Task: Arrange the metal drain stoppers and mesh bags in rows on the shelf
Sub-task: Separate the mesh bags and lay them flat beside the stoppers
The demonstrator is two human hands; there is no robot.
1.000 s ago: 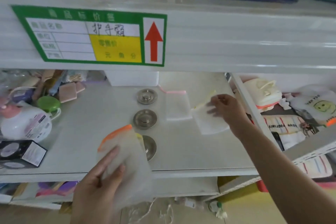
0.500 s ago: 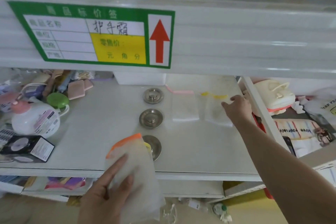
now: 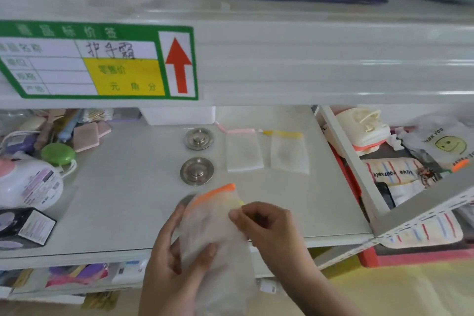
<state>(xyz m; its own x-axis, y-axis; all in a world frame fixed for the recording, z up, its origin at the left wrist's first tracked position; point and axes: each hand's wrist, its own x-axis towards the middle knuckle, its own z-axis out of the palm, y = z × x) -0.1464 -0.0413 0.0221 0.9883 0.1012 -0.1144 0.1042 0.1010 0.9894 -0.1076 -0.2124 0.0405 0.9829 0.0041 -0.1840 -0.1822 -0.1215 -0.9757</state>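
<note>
Both hands (image 3: 177, 261) (image 3: 266, 228) pinching orange bag (image 3: 213, 223), fingers clamped on mesh, likely peeling one off for the row below the stoppers (image 3: 197, 171).

- Two round metal drain stoppers are sitting mid-shelf in a front-to-back column: far stopper (image 3: 199, 138) at 12 o'clock of near stopper (image 3: 197, 171), apart, knobs up.
- A third one (image 3: 186, 199) is peeking out at 6 o'clock of the near stopper, mostly hidden.
- Pink-trimmed mesh bag (image 3: 244, 150) is lying flat at 3 o'clock of the far stopper.
- Yellow-trimmed mesh bag (image 3: 289, 152) is lying flat at 3 o'clock of the pink one, just beside, not touching.
- Orange-trimmed mesh bag (image 3: 210, 223) is being held up over the shelf's front edge, tilted, orange band at top; whether a second bag sits behind it is unclear.
</note>
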